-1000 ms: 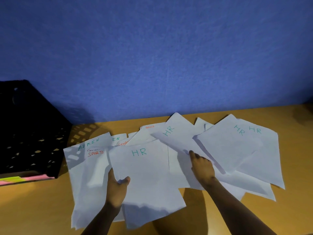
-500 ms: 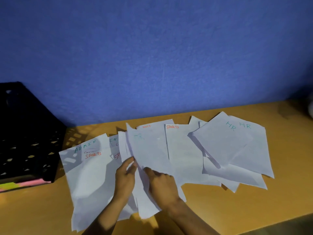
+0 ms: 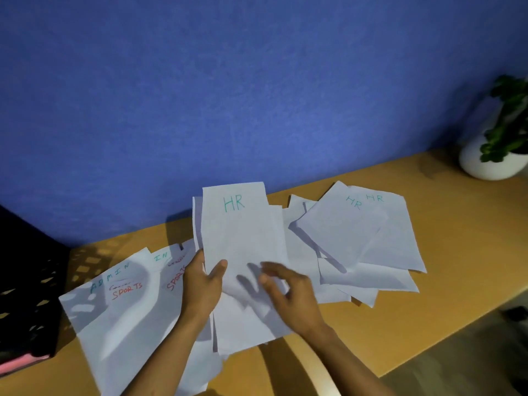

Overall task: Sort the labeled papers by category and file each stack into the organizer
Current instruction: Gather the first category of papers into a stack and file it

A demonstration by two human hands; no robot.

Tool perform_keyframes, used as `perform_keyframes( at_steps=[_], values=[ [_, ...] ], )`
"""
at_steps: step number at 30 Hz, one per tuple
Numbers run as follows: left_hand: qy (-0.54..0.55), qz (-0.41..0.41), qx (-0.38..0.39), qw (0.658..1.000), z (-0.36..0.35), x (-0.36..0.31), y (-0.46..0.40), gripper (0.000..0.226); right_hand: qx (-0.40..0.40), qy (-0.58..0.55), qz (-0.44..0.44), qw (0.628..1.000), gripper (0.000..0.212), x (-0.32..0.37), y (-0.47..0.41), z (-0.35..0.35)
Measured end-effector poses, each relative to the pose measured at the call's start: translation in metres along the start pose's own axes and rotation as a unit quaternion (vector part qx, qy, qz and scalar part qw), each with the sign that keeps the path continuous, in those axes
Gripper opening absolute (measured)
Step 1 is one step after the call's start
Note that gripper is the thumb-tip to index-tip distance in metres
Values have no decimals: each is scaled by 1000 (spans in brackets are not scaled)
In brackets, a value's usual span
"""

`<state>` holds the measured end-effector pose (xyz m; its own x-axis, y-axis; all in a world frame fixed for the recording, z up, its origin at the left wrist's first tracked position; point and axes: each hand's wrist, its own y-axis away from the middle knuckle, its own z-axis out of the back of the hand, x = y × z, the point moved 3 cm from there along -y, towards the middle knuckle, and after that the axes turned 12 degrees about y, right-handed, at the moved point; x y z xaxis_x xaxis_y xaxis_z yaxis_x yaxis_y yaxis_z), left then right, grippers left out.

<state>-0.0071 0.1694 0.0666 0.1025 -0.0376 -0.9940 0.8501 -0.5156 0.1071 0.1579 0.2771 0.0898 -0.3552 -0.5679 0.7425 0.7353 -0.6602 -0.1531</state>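
Wooden table [image 3: 400,324] against a blue wall [image 3: 257,81], white potted plant [image 3: 497,155] at far right, black organizer [image 3: 25,281] at left. Left hand [image 3: 203,284] gripped the raised HR papers [image 3: 243,238] above scattered sheets [image 3: 120,310]; right hand [image 3: 291,292] beside, fingers spread loose, blurred.

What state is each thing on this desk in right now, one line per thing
Left hand: gripping the held HR stack, thumb on front.
Right hand: open, fingers on the stack's lower part.
Held HR stack: raised, tilted up.
Two HR sheets: lying flat, overlapping, at right.
ADMIN and SPORTS sheets: flat, overlapping, at left.
Black organizer: far left, contents unclear.
Potted plant: upright.
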Motion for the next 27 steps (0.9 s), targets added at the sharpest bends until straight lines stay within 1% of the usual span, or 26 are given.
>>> perform_keyframes(
  at_steps=[1,3,4,6,8,10,12,14,16,19,21,24,27],
  values=[
    [11,3,9,1000,-2,0,-4,38,-41,-22,-47,998,32,-15,-3,11],
    [21,21,24,999,-10,5,-10,42,-121,-36,-149,981,13,-51,-9,34],
    [25,30,32,999,-14,8,-12,43,-151,-32,-204,967,12,-73,-10,45],
    [33,46,45,997,-19,15,-15,47,-172,-11,-317,933,26,-118,-9,60],
    [48,64,61,995,-21,22,-16,48,-152,-3,-414,898,42,-156,-6,68],
    [63,76,87,991,-22,26,-18,51,-130,-18,-474,871,52,-184,-5,69],
    [62,74,99,990,-21,27,-20,52,-114,-35,-507,854,54,-205,-7,66],
    [50,61,92,993,-20,22,-22,49,-114,-65,-520,844,47,-220,-11,63],
    [42,42,79,995,-15,14,-25,43,-124,-82,-530,835,44,-229,-13,60],
    [100,31,88,991,-7,8,-31,49,-130,-105,-540,825,46,-241,-16,53],
    [109,27,97,989,-5,8,-34,53,-138,-138,-538,820,43,-246,-18,49],
    [43,20,80,996,-11,18,-35,55,-160,-171,-533,813,32,-247,-17,49],
    [-1,73,83,994,-21,38,-30,62,-180,-158,-515,823,20,-244,-13,55]
  ],
)
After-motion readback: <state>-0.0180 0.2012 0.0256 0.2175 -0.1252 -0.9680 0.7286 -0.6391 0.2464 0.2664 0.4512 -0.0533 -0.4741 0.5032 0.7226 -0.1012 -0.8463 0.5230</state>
